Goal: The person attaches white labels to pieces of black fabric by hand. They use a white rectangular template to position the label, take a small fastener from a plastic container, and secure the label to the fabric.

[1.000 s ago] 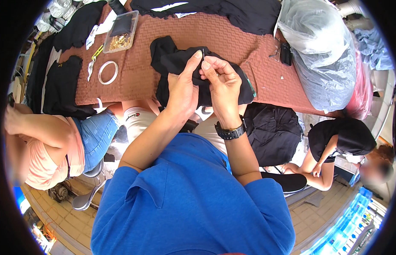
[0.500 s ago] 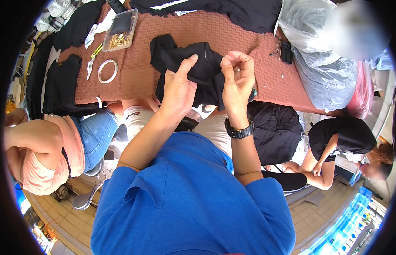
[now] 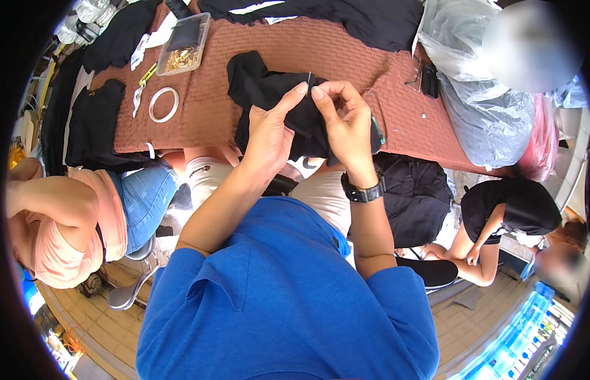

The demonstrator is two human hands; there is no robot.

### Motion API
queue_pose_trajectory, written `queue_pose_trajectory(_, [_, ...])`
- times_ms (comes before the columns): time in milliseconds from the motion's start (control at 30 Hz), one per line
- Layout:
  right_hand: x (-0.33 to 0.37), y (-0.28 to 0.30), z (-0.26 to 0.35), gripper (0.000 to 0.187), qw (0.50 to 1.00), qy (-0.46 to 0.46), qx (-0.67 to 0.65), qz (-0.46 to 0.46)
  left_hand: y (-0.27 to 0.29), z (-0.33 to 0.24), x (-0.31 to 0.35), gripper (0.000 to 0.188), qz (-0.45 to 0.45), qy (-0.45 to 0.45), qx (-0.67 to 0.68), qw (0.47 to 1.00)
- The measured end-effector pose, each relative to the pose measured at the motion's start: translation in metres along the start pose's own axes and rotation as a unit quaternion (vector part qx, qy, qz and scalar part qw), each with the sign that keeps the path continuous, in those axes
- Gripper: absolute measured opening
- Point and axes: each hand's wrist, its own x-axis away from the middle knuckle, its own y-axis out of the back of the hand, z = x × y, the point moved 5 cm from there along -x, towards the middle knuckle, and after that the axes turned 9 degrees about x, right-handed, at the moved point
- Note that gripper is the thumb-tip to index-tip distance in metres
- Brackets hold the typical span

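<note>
Black cloth [image 3: 260,79] lies bunched on the table edge before me. My left hand [image 3: 273,130] is closed on it, thumb on top, the other fingers partly hidden. A thin needle [image 3: 309,77] stands upright by the left thumb tip. My right hand [image 3: 346,123], a black watch on its wrist, pinches thumb and forefinger together right beside the needle. Whatever lies in that pinch is too fine to make out. A slim green item [image 3: 378,131] shows by the right hand, at the cloth's edge.
On the brown covered table [image 3: 206,107] lie a white ring [image 3: 164,92], a yellow-green cutter [image 3: 148,74] and a clear box [image 3: 200,56] with small gold pieces. Big plastic bags [image 3: 485,120] stand at the right. People sit left [image 3: 73,221] and right [image 3: 510,206].
My right hand has moved left, bringing its pinched fingertips to the needle. The left thumb has also come closer to the needle. The cloth stays nearly in place.
</note>
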Motion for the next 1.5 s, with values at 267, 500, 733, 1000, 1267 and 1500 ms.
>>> queue_pose_trajectory(267, [-0.005,0.015,-0.007,0.015,0.964,-0.138,-0.158,0.166,0.000,-0.003,0.000,0.014,0.026,0.014,-0.018,0.999])
queue_pose_trajectory(500, [-0.021,0.038,0.032,0.005,0.970,0.127,0.203,0.052,0.005,0.000,-0.004,0.018,0.045,-0.003,-0.049,0.998])
queue_pose_trajectory(733, [-0.033,0.022,0.059,0.006,0.923,0.267,0.268,0.068,0.005,0.007,-0.003,0.020,0.050,-0.032,-0.088,0.994])
queue_pose_trajectory(1000, [-0.028,0.026,0.059,0.005,0.939,0.213,0.256,0.092,0.010,-0.002,-0.006,0.020,0.039,-0.055,-0.127,0.990])
queue_pose_trajectory(1267, [-0.030,0.022,0.055,0.005,0.912,0.246,0.324,0.047,0.007,0.000,-0.006,0.016,0.040,-0.035,-0.091,0.994])
queue_pose_trajectory(1500, [0.006,0.006,0.055,0.010,0.942,0.208,0.263,0.022,-0.002,-0.017,-0.006,0.013,0.012,-0.005,-0.034,0.999])
